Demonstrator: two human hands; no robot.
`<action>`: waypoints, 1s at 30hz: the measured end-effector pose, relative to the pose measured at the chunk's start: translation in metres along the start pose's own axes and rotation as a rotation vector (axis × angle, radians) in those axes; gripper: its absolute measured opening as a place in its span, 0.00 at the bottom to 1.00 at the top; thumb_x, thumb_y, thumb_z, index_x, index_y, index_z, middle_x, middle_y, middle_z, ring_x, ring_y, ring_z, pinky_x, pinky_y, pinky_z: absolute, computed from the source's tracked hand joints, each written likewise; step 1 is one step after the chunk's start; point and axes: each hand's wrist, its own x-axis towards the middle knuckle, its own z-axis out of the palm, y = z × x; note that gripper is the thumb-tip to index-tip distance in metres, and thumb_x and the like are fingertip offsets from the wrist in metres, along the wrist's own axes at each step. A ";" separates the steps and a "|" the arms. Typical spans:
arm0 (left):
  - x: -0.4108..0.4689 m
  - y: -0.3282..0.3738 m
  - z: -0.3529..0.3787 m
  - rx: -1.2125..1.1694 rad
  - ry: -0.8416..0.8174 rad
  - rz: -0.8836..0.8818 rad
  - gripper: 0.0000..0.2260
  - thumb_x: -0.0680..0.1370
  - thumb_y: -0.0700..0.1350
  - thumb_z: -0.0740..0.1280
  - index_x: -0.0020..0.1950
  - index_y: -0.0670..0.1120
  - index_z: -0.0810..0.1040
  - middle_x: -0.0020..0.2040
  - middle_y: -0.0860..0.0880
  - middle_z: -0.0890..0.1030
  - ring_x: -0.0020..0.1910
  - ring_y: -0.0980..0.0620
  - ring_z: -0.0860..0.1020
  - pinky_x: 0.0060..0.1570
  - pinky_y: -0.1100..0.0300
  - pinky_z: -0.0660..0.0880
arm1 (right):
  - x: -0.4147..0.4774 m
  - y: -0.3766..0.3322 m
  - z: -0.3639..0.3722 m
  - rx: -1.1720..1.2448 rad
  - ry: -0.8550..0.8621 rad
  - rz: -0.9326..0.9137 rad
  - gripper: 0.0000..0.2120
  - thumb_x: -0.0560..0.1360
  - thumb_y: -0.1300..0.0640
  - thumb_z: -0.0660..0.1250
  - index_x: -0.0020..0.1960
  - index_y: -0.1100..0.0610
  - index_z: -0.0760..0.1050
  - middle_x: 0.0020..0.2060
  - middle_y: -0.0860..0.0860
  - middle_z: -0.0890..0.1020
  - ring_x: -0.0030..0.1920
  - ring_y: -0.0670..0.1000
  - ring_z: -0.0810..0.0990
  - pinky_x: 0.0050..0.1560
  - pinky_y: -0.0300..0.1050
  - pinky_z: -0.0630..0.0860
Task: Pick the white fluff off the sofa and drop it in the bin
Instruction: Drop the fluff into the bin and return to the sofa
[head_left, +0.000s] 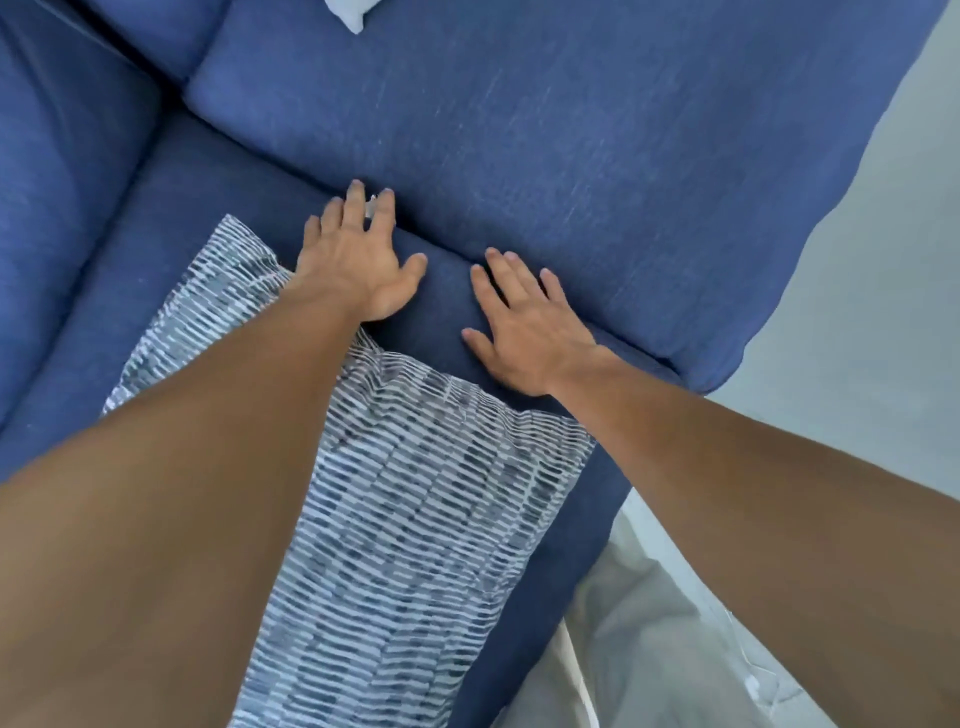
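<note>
While both bare forearms reach over the blue sofa (571, 156), one patterned cushion (415, 493) lies on the seat beneath them, toward its front edge. One small white fluff (371, 207) sits at the seam where seat meets back cushion, between two fingers of the left hand (358, 260), which is spread, palm down. Beside it, the right hand (524, 322) lies flat on the seat with fingers splayed, holding nothing. Another white item (350, 13) shows at the sofa's far edge.
</note>
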 end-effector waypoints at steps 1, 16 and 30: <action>0.003 0.001 0.004 0.015 0.001 0.016 0.35 0.80 0.61 0.54 0.80 0.47 0.44 0.80 0.42 0.44 0.78 0.42 0.48 0.75 0.45 0.47 | -0.001 -0.001 0.005 0.021 0.019 0.011 0.33 0.82 0.43 0.48 0.79 0.58 0.43 0.78 0.54 0.43 0.78 0.53 0.42 0.76 0.56 0.44; 0.024 -0.005 -0.002 0.152 -0.078 0.140 0.36 0.75 0.68 0.56 0.73 0.42 0.65 0.71 0.42 0.66 0.71 0.41 0.65 0.70 0.46 0.58 | 0.013 0.015 -0.008 0.352 -0.134 0.207 0.40 0.70 0.34 0.67 0.74 0.56 0.61 0.68 0.53 0.66 0.68 0.57 0.68 0.70 0.52 0.65; 0.066 -0.003 -0.017 0.420 -0.521 0.154 0.59 0.54 0.84 0.56 0.78 0.51 0.57 0.77 0.48 0.60 0.77 0.47 0.57 0.75 0.49 0.52 | 0.058 0.026 -0.020 0.262 -0.572 0.171 0.51 0.64 0.30 0.71 0.76 0.53 0.56 0.71 0.50 0.66 0.70 0.54 0.66 0.66 0.51 0.65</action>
